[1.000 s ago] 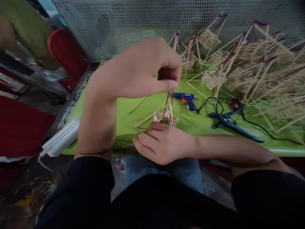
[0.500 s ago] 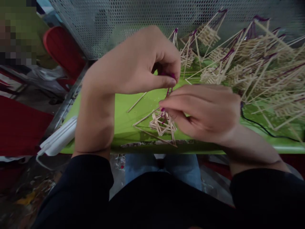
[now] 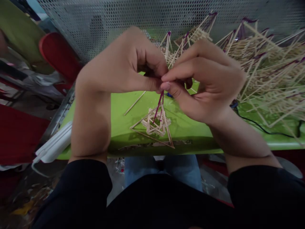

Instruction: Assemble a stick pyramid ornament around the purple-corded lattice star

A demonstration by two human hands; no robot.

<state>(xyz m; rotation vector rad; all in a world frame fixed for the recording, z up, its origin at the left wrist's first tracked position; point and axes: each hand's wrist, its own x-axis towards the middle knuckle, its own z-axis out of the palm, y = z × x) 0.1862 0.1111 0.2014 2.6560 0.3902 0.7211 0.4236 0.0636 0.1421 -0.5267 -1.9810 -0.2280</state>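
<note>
Your left hand point(image 3: 128, 65) pinches purple string point(image 3: 158, 107) between thumb and fingers, beyond a loose wooden stick point(image 3: 134, 103). The string runs down to a wooden-stick lattice point(image 3: 156, 129) near the front edge of the green table point(image 3: 121, 130). Your right hand point(image 3: 207, 84) touches the left, thumb and forefinger pinched at the string's top. Farther right, similar stick lattices point(image 3: 269, 74) are piled.

On our green table point(image 3: 121, 101) lie one wooden frame point(image 3: 156, 129), a loose stick point(image 3: 134, 103), clustered stick structures point(image 3: 267, 76), a black cord point(image 3: 261, 127)
</note>
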